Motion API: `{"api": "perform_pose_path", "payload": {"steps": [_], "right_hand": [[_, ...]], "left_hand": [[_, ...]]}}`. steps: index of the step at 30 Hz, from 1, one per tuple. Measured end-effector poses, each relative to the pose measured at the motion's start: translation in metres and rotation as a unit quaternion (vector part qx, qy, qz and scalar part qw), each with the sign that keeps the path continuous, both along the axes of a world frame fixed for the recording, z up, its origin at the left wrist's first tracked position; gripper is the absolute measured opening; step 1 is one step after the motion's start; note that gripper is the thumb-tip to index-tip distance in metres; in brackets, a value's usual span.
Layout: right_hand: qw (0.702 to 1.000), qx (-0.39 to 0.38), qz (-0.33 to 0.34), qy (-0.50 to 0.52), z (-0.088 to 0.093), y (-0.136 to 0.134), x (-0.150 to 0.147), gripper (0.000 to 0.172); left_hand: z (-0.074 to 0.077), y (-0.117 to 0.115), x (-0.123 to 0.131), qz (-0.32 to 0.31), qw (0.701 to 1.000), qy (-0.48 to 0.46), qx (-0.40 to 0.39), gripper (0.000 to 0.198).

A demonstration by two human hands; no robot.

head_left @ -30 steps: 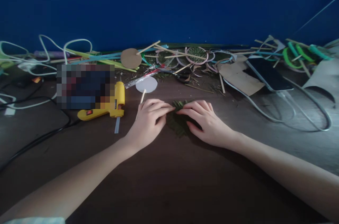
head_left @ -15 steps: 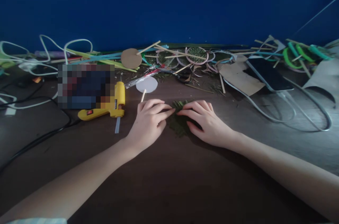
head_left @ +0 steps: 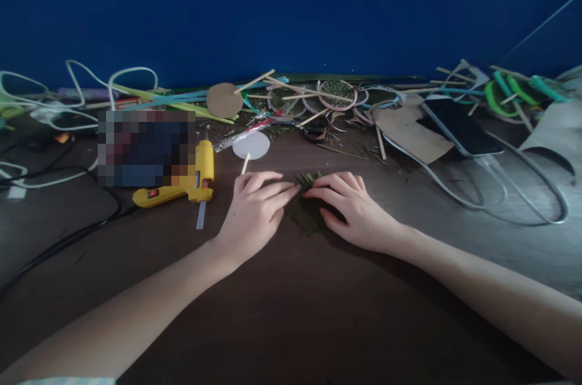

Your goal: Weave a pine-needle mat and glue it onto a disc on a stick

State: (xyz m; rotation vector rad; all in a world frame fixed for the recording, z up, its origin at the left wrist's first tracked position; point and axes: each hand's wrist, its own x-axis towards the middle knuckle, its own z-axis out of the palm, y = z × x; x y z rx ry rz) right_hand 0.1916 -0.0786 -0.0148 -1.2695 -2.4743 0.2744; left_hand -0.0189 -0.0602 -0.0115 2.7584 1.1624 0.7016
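Note:
A small heap of cut green leaf pieces (head_left: pixel 307 203) lies on the dark table between my hands, with a bunched part at its top. My left hand (head_left: pixel 257 209) grips the left side of that bunch with its fingertips, thumb tucked below. From the other side my right hand (head_left: pixel 354 209) has curved fingers closed on the same pieces; its thumb rests lower, on the table side. Just beyond my left hand is a white disc (head_left: pixel 251 145) on a thin wooden stick (head_left: pixel 245 163), whose lower end the hand hides.
To the left lie a yellow glue gun (head_left: pixel 204 171) with a clear glue stick, a blurred-out item (head_left: pixel 145 148) and black cables (head_left: pixel 68 238). A cardboard disc (head_left: pixel 224 100), sticks and hoops crowd the back. A phone (head_left: pixel 462 125) with a cable is at right, beside brown cardboard (head_left: pixel 413 130).
Almost nothing differs. The view has shifted very slightly, and both hands stay at the leaf pieces.

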Motion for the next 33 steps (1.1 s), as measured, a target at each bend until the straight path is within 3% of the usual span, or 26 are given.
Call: {"api": "perform_pose_path", "payload": {"steps": [5, 11, 16, 19, 23, 25, 28, 33], "right_hand": [[1.000, -0.001, 0.001, 0.000, -0.0001, -0.0007, -0.0006, 0.031], [1.000, 0.006, 0.001, 0.006, -0.0001, -0.0004, 0.0000, 0.030], [1.000, 0.010, -0.004, 0.023, 0.0002, 0.0003, 0.0009, 0.025], [0.999, 0.027, -0.008, 0.030, 0.0006, -0.0002, 0.0006, 0.020], [0.998, 0.037, -0.017, 0.040, 0.0018, -0.0012, 0.0007, 0.020], [0.998, 0.041, -0.019, 0.045, 0.0023, -0.0017, 0.0014, 0.021], [0.997, 0.047, -0.025, 0.054, 0.0027, -0.0025, 0.0024, 0.020], [0.995, 0.063, -0.015, 0.075, 0.0047, -0.0036, 0.0032, 0.019]], "left_hand": [[-0.0001, -0.0014, 0.0013, -0.002, 1.000, 0.026, 0.017, 0.032], [-0.0009, 0.0023, 0.0002, 0.011, 0.999, -0.004, -0.044, 0.034], [0.0031, 0.0032, 0.0005, 0.035, 0.996, -0.057, -0.067, 0.019], [0.0062, 0.0009, -0.0001, -0.016, 0.997, -0.048, -0.059, 0.013], [0.0074, -0.0022, -0.0003, -0.146, 0.988, 0.013, -0.041, 0.021], [0.0072, -0.0033, 0.0002, -0.171, 0.984, 0.034, -0.029, 0.026], [0.0073, -0.0046, 0.0011, -0.149, 0.988, 0.038, -0.006, 0.025], [0.0072, -0.0054, 0.0019, -0.053, 0.998, 0.016, 0.039, 0.021]]}}
